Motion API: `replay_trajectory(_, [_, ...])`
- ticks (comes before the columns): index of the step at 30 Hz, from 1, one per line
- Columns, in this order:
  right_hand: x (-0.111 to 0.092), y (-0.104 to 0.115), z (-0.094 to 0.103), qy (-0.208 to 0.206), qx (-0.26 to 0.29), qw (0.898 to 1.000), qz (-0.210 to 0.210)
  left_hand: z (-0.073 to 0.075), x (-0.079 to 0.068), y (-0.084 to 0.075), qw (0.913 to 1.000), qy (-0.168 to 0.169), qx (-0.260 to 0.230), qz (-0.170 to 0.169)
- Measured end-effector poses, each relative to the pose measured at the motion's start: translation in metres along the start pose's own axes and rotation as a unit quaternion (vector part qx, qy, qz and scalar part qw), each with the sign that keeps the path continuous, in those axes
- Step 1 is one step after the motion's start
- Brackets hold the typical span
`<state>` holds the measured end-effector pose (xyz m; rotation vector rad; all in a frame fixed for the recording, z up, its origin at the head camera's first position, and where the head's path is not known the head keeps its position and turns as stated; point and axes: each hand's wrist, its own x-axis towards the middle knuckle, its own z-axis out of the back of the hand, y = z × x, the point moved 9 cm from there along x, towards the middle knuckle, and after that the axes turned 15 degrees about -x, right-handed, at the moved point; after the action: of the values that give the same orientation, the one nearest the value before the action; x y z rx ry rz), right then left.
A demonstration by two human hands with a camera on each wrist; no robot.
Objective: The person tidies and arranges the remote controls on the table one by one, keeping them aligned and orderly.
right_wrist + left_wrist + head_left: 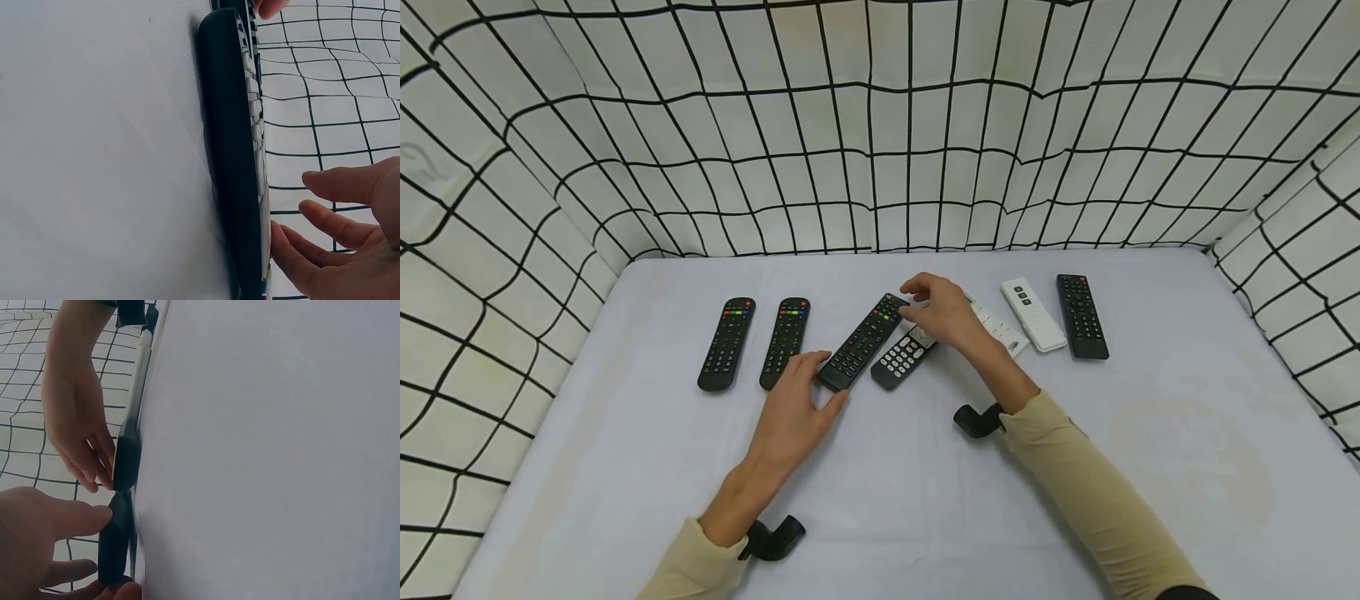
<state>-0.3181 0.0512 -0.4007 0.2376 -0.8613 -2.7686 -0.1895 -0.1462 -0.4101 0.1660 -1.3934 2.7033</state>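
A black remote control (861,343) with coloured keys near its top lies slanted in the middle of the white table. My left hand (793,408) holds its lower end, fingertips at one side and thumb at the other. Over its upper end is my right hand (946,312), its fingers loosely bent and apart, with nothing gripped in the right wrist view. Beneath the right hand lies a black remote with pale keys (898,360), partly hidden by it. A white remote (1000,327) sits just beyond that wrist, also partly covered.
Two black remotes lie to the left, one (726,346) farther out and one (786,337) by the left fingers. A slim white remote (1033,315) and another black remote (1082,318) lie to the right. Black wire mesh (872,154) surrounds the table's (880,508) back and sides.
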Motion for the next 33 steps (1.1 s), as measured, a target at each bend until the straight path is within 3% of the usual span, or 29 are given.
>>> replay_trajectory(18, [0.004,0.012,-0.008,0.026,-0.045,0.999,0.017,-0.003,0.002,0.001,0.9998,0.008,0.014,0.013])
replay_trajectory(26, [0.007,0.008,-0.011,0.023,-0.004,1.000,0.000,-0.005,-0.002,0.000,0.9999,0.003,0.006,0.012])
replay_trajectory(33, [0.010,0.012,-0.008,-0.004,0.028,0.999,0.020,-0.003,-0.004,-0.002,0.9999,-0.004,-0.013,0.007])
